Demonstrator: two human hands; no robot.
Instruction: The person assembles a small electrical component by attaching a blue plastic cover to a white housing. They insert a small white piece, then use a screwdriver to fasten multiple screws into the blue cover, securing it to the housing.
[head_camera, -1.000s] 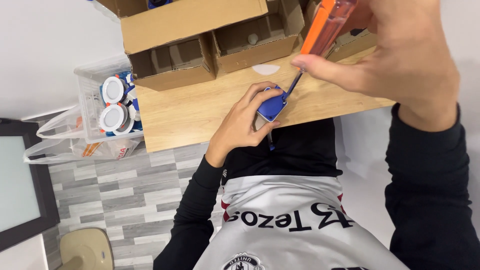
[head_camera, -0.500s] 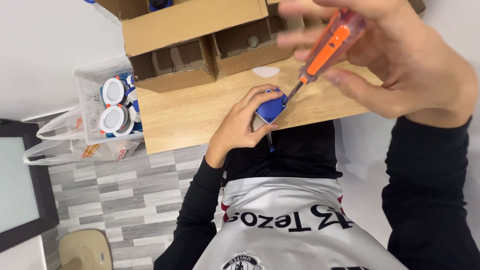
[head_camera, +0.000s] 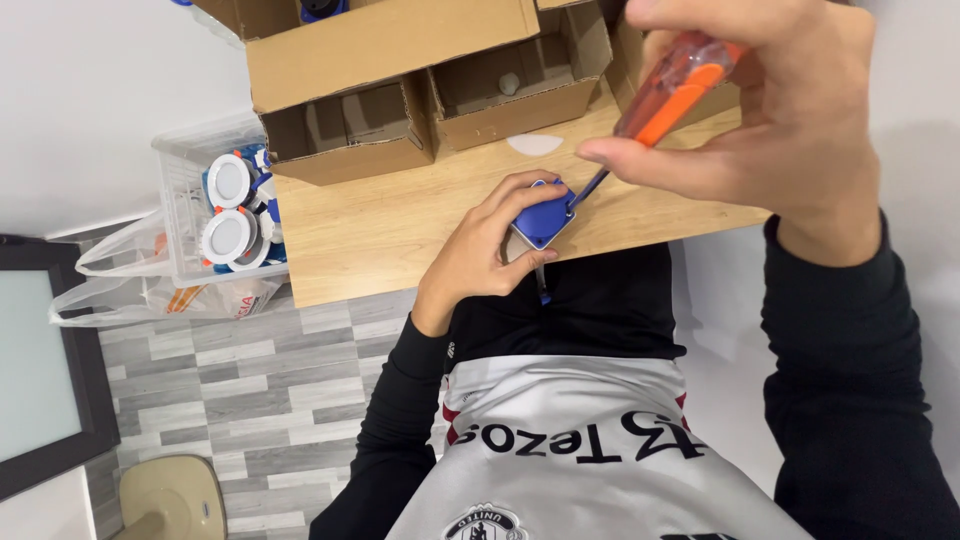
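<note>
Head view: left hand (head_camera: 480, 255) fingers clamped around small blue square part (head_camera: 543, 217) at wooden table (head_camera: 390, 235) edge. Right hand (head_camera: 770, 130), at 2 o'clock from it, fingers closed on orange-handled screwdriver (head_camera: 672, 88), tip touching the part.

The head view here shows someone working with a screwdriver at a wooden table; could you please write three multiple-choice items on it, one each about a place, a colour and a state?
1. Where does the clear bin of round white fittings stand?
A. on the table
B. beside the table's edge, lower down
C. inside a cardboard box

2. What colour is the small square part under the left hand?
A. blue
B. green
C. yellow

3. How is the screwdriver held?
A. lying loose on the table
B. gripped in the right hand, tip at the part
C. stuck in a box

Answers:
1 B, the clear bin sits off the table.
2 A, the left hand steadies a blue part.
3 B, the right hand grips the screwdriver.
</note>
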